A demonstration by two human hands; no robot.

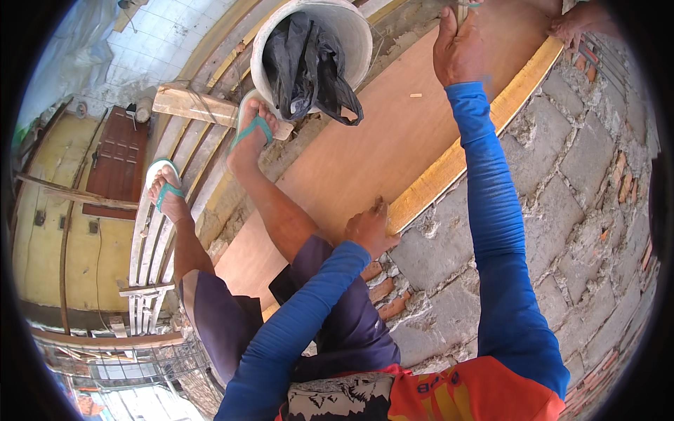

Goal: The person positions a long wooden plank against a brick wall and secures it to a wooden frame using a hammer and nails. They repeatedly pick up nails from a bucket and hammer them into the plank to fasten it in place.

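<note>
Bucket (pixel 354 45) near plywood (pixel 358 154), left fingers (pixel 378 210) by timber strip (pixel 435 186), right fingers (pixel 471 34) beyond, grips unclear

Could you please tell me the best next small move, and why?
Perhaps press the left hand to steady the wooden strip: that hand is at the strip, the right hand farther along grips something unclear, and another person's hand is near the strip's far end.

Panel (pixel 351 165): smooth wood. Bag (pixel 298 67): glossy plastic. Blocks (pixel 544 133): rough, matt. Sleeves (pixel 497 210): cloth.
</note>
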